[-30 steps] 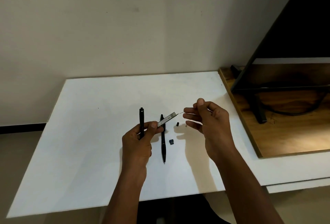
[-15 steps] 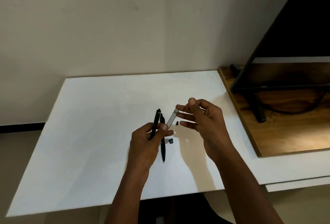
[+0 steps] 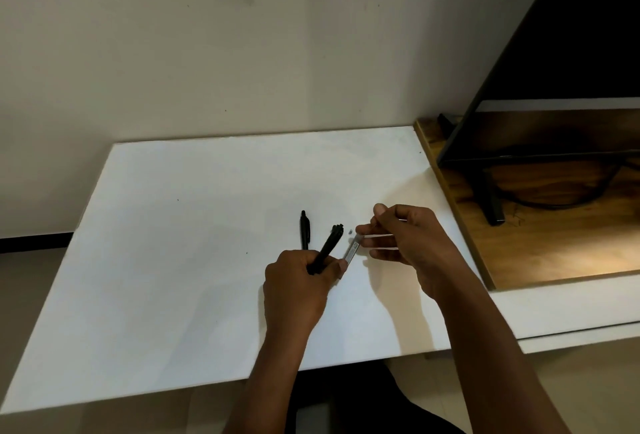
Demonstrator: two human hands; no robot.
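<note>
My left hand (image 3: 298, 283) grips a black pen (image 3: 329, 246) that tilts up to the right. Its thumb and fingers also pinch a small silvery lead tube (image 3: 351, 254). My right hand (image 3: 412, 243) hovers just right of the tube's upper end. Its thumb and forefinger pinch together on a thin lead that is barely visible. A second black pen (image 3: 304, 229) lies on the white table (image 3: 173, 260), its lower part hidden behind my left hand. A tiny dark piece (image 3: 350, 231) lies on the table between my hands.
The wall stands behind the table. A wooden desk (image 3: 554, 253) adjoins on the right, carrying a dark monitor (image 3: 571, 35) with its stand (image 3: 490, 201) and a cable. The table's front edge is close to my body.
My left hand tilted the pen and tube more to the right. My right hand came in closer, its fingertips now at the tube's upper end. The small square piece is hidden now.
</note>
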